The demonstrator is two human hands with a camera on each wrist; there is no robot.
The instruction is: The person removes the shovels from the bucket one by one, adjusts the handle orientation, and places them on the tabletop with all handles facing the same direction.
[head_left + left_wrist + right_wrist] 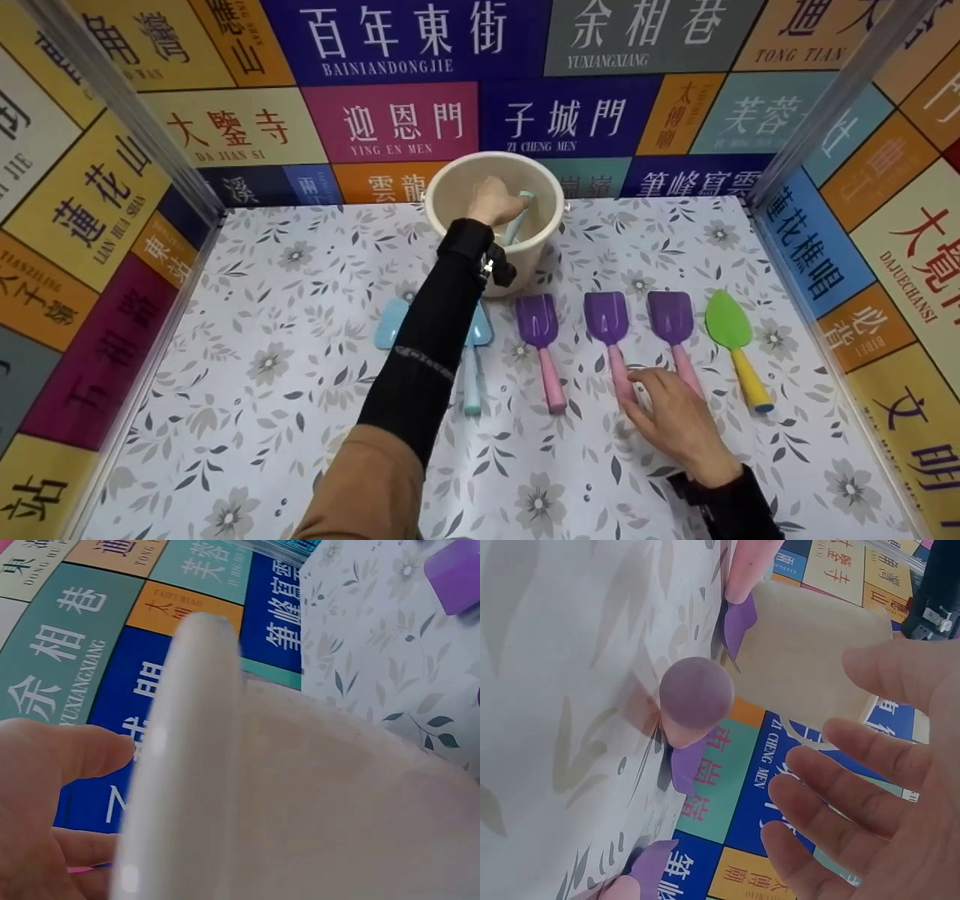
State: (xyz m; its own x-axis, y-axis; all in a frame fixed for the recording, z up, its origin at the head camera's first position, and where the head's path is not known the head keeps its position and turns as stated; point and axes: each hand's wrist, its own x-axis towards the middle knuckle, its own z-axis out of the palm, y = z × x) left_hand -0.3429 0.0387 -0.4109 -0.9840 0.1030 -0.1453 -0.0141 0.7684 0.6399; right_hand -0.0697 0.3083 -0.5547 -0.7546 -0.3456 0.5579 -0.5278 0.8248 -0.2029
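Reading wall signs (409, 121) "YING EN MEN" | "ZI CHENG MEN" | "BAINIANDONGJIE"

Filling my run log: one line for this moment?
left hand: holds blue shovel in bucket | right hand: open, by purple shovel

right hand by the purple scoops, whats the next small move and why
Probably close the right hand round the pink handle of the middle purple scoop: its straight fingers lie right at that handle, gripping nothing, while the left hand holds a light blue scoop inside the bucket.
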